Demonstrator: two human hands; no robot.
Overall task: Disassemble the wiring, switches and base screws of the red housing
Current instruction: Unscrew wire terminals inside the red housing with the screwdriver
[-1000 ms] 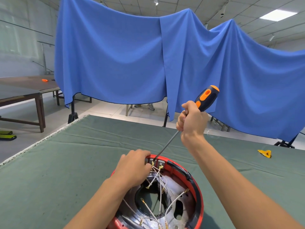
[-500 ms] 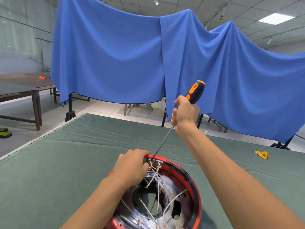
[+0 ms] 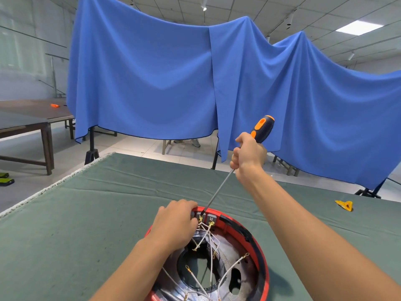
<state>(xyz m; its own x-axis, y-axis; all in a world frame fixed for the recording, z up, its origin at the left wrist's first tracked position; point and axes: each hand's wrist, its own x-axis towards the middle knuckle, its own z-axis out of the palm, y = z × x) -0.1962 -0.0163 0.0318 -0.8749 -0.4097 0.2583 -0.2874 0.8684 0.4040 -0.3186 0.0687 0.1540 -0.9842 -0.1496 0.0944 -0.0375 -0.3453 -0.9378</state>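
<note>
The round red housing [image 3: 255,242] lies open side up at the near edge of the green-covered table [image 3: 86,213]. Inside it run several white wires [image 3: 208,237] with brass terminals, and small grey switches [image 3: 209,218] sit at its far rim. My left hand [image 3: 175,222] grips the far left rim beside the switches. My right hand [image 3: 248,157] holds a long screwdriver [image 3: 261,128] by its orange and black handle, and the shaft slants down with its tip at a brass terminal on the switches.
A small yellow object [image 3: 345,205] lies on the cloth at the right. A blue sheet [image 3: 173,79] hangs across the back. Wooden tables [image 3: 36,118] stand at the left with an orange item [image 3: 55,105] on one. A person's shoes [image 3: 191,142] show below the sheet.
My right hand and the screwdriver handle have swung left and tilted more upright, with the tip staying at the switches. My left hand has stayed on the rim.
</note>
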